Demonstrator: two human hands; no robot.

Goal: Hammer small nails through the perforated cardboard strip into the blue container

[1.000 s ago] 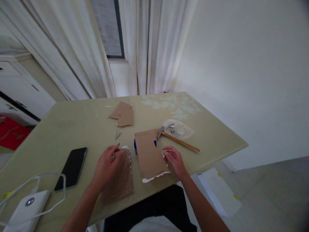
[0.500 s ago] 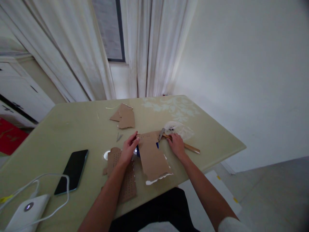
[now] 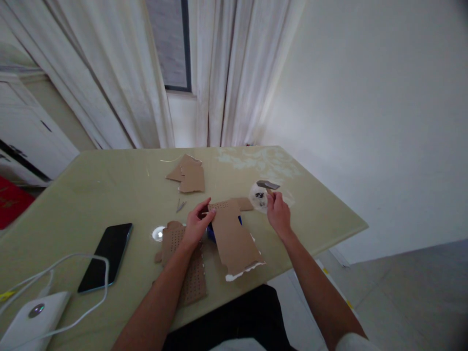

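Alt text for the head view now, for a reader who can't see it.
A person's right hand grips a hammer over a table while the left hand holds the corner of a cardboard sheet with small holes along its far end. More perforated cardboard, small metal pieces and a black phone lie nearby.

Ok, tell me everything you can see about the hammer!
The hammer has a grey, metal-looking head, lying crosswise just beyond the right hand. That hand grips the handle and hides most of it. From here, the head partly overlaps the see-through plastic bag; I can't tell if they touch.
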